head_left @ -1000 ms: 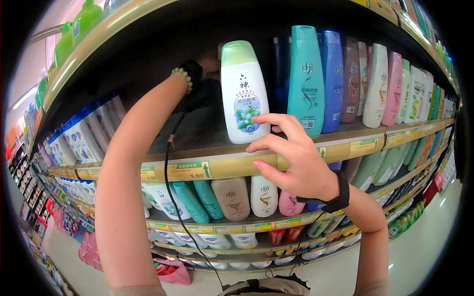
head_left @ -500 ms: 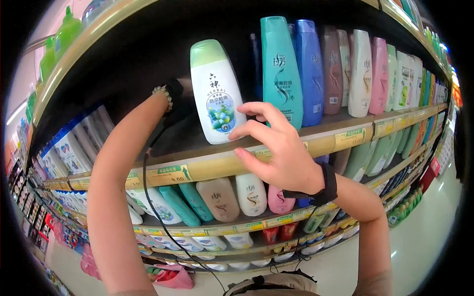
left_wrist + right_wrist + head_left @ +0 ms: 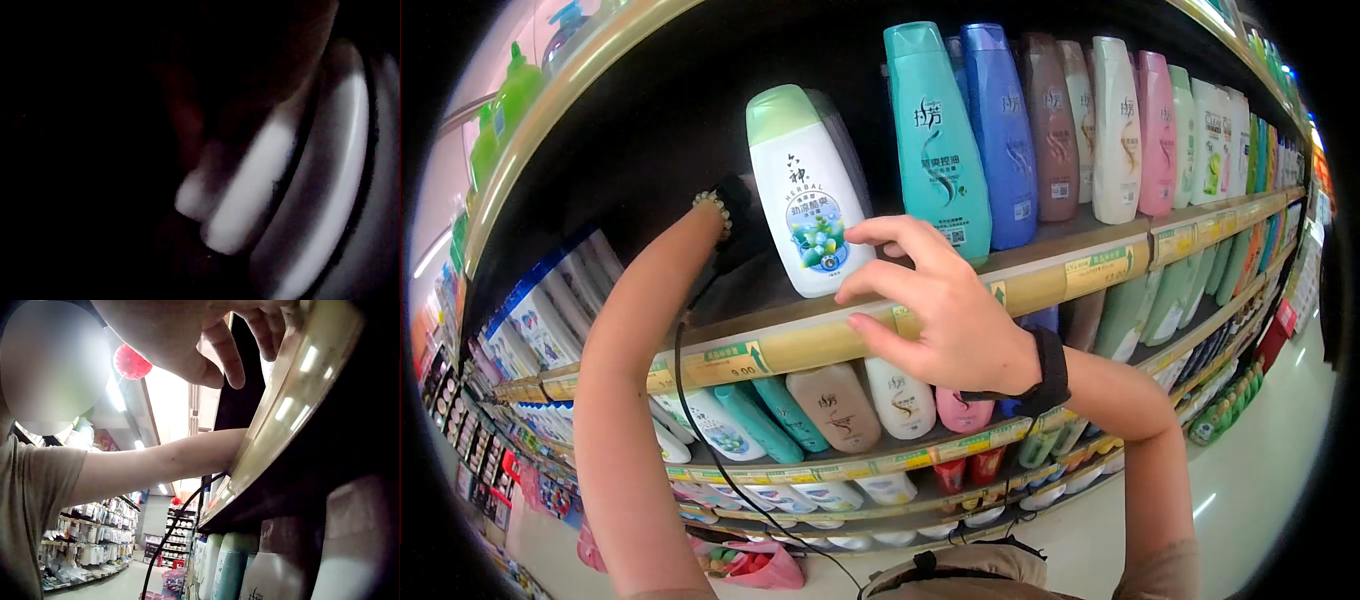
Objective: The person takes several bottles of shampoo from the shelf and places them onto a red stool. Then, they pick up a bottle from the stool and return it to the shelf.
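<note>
A white body wash bottle (image 3: 805,205) with a pale green cap and a blue-green label stands upright at the shelf's front edge. My right hand (image 3: 940,310) is beside its lower right side, fingers loosely bent and spread, the index fingertip right at the label. My left arm (image 3: 635,370) reaches deep into the dark shelf, and the left hand is hidden there in the head view. In the left wrist view the left hand (image 3: 269,56) is a dim shape over the tops of pale bottles (image 3: 253,187); I cannot tell whether it grips one. Another dim bottle (image 3: 840,135) shows behind the front one.
Right of the white bottle stand a teal bottle (image 3: 940,150), a blue bottle (image 3: 1000,140) and several others in a row. Wrapped white packs (image 3: 545,305) lean at the left. A price rail (image 3: 830,335) edges the shelf, and a black cable (image 3: 690,400) hangs from the left wrist.
The head view has turned, so the shelf things sit further left in it. A dim bottle now shows behind the white one. My right hand stays beside the white bottle.
</note>
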Motion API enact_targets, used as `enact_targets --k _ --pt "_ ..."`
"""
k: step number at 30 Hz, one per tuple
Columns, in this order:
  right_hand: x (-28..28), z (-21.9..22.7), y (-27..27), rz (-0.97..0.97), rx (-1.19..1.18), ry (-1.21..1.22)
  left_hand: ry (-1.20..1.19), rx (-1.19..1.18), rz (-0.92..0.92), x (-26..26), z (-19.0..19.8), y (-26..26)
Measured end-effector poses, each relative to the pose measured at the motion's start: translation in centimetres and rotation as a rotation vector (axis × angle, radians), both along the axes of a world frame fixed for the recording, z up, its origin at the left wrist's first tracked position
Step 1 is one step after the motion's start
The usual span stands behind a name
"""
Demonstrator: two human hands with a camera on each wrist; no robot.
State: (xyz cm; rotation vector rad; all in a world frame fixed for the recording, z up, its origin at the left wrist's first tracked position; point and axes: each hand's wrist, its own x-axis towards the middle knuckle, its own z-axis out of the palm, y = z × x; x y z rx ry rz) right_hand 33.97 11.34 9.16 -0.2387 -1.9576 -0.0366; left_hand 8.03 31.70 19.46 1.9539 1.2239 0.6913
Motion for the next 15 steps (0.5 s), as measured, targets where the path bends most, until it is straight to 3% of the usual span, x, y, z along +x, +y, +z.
enact_targets --k 15 --pt "-0.3 -0.4 0.0 -0.056 0.023 0.025 0.029 0.037 0.007 -0.7 0.6 -1.3"
